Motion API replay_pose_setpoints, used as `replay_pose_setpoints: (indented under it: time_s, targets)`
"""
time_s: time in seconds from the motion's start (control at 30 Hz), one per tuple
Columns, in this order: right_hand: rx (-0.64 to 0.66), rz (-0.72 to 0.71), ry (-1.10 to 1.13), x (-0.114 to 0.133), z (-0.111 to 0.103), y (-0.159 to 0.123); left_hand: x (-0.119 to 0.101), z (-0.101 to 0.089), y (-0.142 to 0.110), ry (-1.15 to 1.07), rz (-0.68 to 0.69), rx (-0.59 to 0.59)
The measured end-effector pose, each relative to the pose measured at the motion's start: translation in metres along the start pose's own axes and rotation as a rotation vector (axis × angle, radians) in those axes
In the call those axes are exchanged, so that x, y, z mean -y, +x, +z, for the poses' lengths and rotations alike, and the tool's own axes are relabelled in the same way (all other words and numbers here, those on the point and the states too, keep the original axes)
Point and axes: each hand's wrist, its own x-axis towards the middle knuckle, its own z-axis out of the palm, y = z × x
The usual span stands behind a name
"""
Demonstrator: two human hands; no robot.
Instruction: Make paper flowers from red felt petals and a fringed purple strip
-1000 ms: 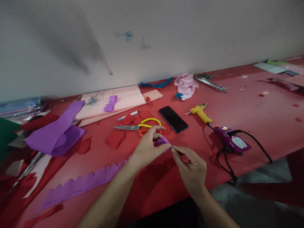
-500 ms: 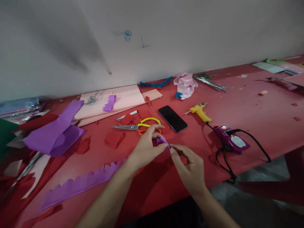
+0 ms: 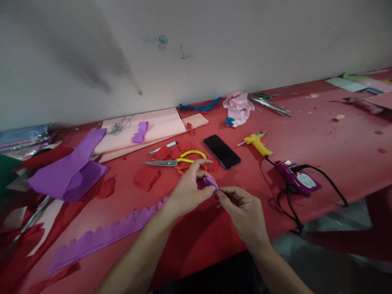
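Between my two hands is a small piece of purple crepe paper (image 3: 210,181). My left hand (image 3: 190,185) pinches it between thumb and fingers, with the index finger stretched out above. My right hand (image 3: 241,206) meets it from the right, thumb and forefinger pinched on the paper's lower end. A long purple strip with a scalloped edge (image 3: 107,237) lies on the table to the left, one end passing behind my left forearm. Just beyond my left hand lie scissors with yellow handles (image 3: 174,162) and several red paper petals (image 3: 147,179).
A black phone (image 3: 222,151) lies beyond my hands. To the right are a yellow glue gun (image 3: 257,143) and a purple power box (image 3: 297,177) with black cables. Folded peach paper (image 3: 165,122) and a purple crepe sheet (image 3: 65,175) lie to the left, near the wall.
My right hand has turned slightly, its fingers curling closer in at the purple paper. My left hand keeps its pinch almost unchanged. The view has shifted a little.
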Motion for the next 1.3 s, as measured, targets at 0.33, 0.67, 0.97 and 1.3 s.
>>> replay_pose_setpoints:
  time_s: [0.33, 0.67, 0.97, 1.3]
  targets:
    - [-0.039, 0.026, 0.036, 0.005, 0.004, 0.001, 0.001, -0.002, 0.0, -0.042, -0.05, 0.042]
    - [-0.146, -0.384, -0.357, 0.0, 0.007, -0.003, 0.002, -0.002, 0.001, -0.02, -0.097, -0.09]
    - [0.102, 0.117, 0.134, 0.008, 0.0, 0.01, -0.001, -0.003, 0.002, -0.066, -0.113, -0.058]
    - [0.049, 0.122, 0.18, 0.003, 0.003, 0.004, 0.002, -0.004, 0.001, -0.006, -0.036, -0.027]
